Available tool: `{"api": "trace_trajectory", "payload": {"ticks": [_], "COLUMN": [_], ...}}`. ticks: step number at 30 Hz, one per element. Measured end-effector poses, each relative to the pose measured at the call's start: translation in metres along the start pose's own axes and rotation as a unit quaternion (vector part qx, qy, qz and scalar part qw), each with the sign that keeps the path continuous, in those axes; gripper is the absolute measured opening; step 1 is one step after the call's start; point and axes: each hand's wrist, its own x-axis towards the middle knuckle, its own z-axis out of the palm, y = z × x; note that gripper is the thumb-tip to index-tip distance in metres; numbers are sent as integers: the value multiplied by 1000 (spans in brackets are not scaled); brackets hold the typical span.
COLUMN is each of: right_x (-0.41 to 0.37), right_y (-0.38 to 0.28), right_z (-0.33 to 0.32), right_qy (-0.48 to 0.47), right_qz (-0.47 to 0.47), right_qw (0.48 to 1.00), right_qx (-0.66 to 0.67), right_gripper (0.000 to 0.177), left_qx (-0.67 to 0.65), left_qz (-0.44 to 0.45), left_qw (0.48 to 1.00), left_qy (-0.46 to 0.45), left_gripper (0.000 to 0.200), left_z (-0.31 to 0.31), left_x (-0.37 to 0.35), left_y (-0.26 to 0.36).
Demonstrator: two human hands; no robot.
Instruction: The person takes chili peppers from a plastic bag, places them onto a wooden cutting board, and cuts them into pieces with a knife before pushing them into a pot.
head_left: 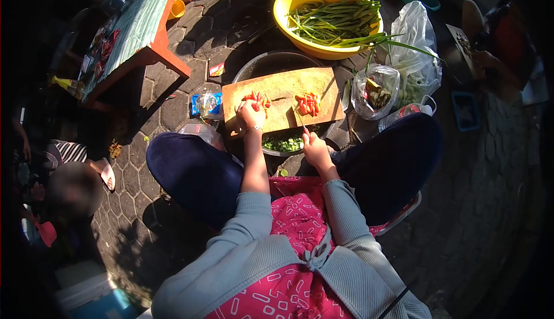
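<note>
A wooden cutting board (280,91) lies across a dark basin (254,62) in front of my knees. On its left part, my left hand (250,116) is closed on some red chili peppers (258,97), pressing them to the wood. My right hand (315,150) grips a knife (301,122) by its handle at the board's near edge, the blade pointing away from me. Just past the blade sits a small pile of cut red chilies (309,104). Chopped green vegetables (283,143) show in the basin below the board.
Beyond the board stands a yellow basin (283,19) of long green stalks. Plastic bags (412,36) of vegetables are at the right. A low table (141,22) with orange legs is at the upper left. Other people are at both sides, one with a sandalled foot (108,173).
</note>
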Motion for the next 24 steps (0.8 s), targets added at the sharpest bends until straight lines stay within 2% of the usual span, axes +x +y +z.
{"api": "trace_trajectory", "payload": {"ticks": [1, 2, 4, 6, 8, 10, 11, 15, 24], "right_x": [1, 3, 4, 7, 8, 6, 5, 2, 4], "right_y": [2, 4, 5, 3, 3, 2, 0, -5, -1], "right_z": [2, 3, 5, 4, 3, 2, 1, 0, 8], "right_qy": [-1, 8, 15, 63, 64, 68, 75, 69, 57], "right_qz": [-1, -1, -2, 3, 5, -13, -21, -23, -41], "right_qw": [1000, 1000, 1000, 997, 997, 997, 997, 997, 997], "right_qx": [-1, 3, 7, 39, 37, 41, 28, 2, -34], "right_gripper": [33, 32, 31, 31, 32, 30, 29, 29, 30], "left_qx": [8, 9, 134, 141, 128, 103, 145, 167, 111], "left_qz": [-28, -29, 50, 64, 85, 145, 106, 95, 101], "left_qw": [999, 999, 989, 988, 988, 984, 983, 979, 988], "left_qy": [44, 45, 24, -15, -23, -7, -32, -71, -40], "left_gripper": [8, 8, 9, 11, 12, 15, 16, 14, 7], "left_z": [-7, -19, -41, -34, -21, -9, -8, -11, -4], "left_x": [-5, -10, -22, -32, -42, -51, -59, -68, -73], "left_y": [37, 76, 154, 183, 188, 180, 179, 182, 175]}}
